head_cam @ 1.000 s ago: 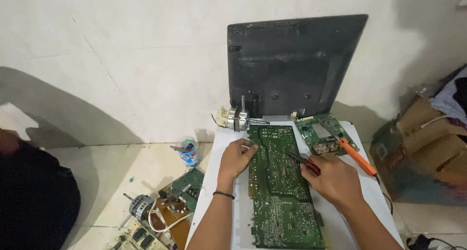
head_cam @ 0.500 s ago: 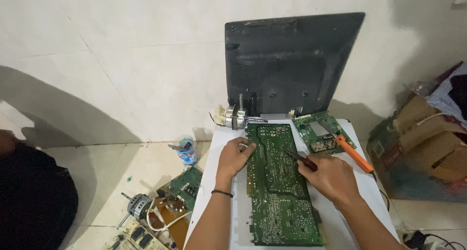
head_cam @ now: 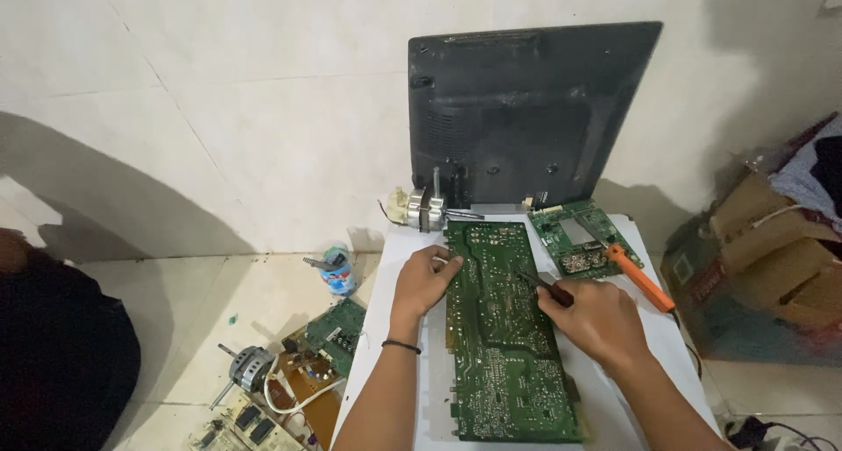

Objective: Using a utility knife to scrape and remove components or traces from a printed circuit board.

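Observation:
A long green circuit board (head_cam: 504,337) lies solder side up on a white table (head_cam: 399,258). My left hand (head_cam: 425,280) rests on the board's upper left edge, fingers curled over it. My right hand (head_cam: 596,318) grips a dark-handled screwdriver (head_cam: 544,288) whose tip touches the middle of the board. A smaller green circuit board (head_cam: 574,240) lies at the table's far right, with an orange-handled tool (head_cam: 640,277) beside it.
A black monitor back cover (head_cam: 526,109) leans on the wall behind the table. A small motor (head_cam: 425,210) sits at its base. On the floor lie a can (head_cam: 338,271), more boards (head_cam: 311,363) and another motor (head_cam: 250,368). Cardboard boxes (head_cam: 763,267) stand at the right.
The view has shifted slightly. Both hands stay on the long board, the screwdriver tip remains at about the same spot.

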